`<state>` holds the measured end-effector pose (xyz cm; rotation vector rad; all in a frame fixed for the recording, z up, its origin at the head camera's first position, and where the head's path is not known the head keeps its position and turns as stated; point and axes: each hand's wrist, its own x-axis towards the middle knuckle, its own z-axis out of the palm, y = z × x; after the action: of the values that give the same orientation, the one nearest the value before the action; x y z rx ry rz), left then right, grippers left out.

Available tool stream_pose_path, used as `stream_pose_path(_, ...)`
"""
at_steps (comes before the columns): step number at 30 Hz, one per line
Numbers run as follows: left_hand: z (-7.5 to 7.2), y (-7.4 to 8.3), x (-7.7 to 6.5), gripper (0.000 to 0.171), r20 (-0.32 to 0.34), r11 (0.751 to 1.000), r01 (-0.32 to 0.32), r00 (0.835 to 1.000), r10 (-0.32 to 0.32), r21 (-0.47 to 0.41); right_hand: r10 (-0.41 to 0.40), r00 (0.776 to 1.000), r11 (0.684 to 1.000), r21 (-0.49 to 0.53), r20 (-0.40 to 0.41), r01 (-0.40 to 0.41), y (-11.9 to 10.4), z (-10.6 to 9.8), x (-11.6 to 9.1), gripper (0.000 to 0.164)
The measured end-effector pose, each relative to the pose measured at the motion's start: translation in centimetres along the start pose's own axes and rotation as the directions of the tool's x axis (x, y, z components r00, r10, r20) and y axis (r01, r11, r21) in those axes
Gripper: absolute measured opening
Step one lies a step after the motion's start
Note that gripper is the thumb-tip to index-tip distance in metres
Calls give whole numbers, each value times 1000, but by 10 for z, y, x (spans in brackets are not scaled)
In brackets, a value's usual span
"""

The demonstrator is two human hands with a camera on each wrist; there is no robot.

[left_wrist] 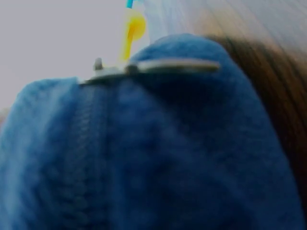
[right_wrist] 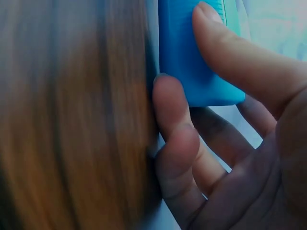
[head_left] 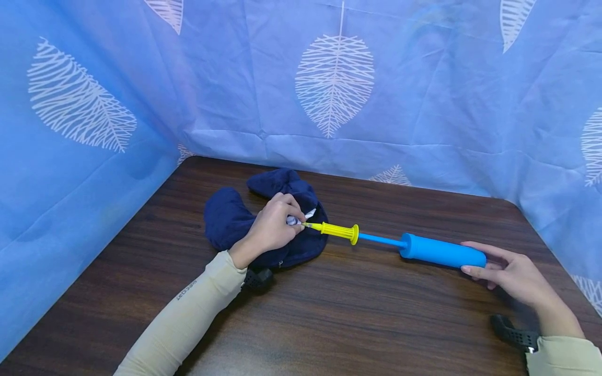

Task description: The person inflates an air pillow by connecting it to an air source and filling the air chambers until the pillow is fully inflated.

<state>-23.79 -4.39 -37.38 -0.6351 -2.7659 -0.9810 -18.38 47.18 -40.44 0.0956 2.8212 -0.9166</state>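
Note:
A navy plush U-shaped neck pillow (head_left: 226, 216) lies on the table, with a whitish crinkled piece (head_left: 310, 213) showing at its opening. My left hand (head_left: 277, 224) rests over the pillow and pinches that piece around the tip of a yellow nozzle. The nozzle belongs to a hand pump (head_left: 442, 250) with a yellow grip (head_left: 339, 231) and a blue barrel, its blue rod drawn out. My right hand (head_left: 517, 274) holds the barrel's far end between thumb and fingers. In the left wrist view, the pillow's zipper (left_wrist: 86, 158) fills the front, blurred; the fingers are hidden there.
The dark wood table (head_left: 376, 324) carries all of this. Blue curtains (head_left: 423, 94) with white leaf prints hang along its back and sides. A black wrist strap (head_left: 514, 334) sits below the right hand.

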Motion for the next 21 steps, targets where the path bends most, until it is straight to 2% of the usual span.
stream_pose_path(9,-3,2,1,10,-3,1000,13,1000,-13,-14,31,999,999,-33,-8,-31,10,-6,-3,83)
stream_pose_path(17,-1,5,-1,10,-14,999,24,1000,-24,-33,32,999,999,-30,-22,-33,17,-9,-7,81)
stream_pose_path(21,-1,5,-4,10,-20,999,15,1000,-16,-48,22,1000,1000,4,-10,-22,17,-8,-8,77)
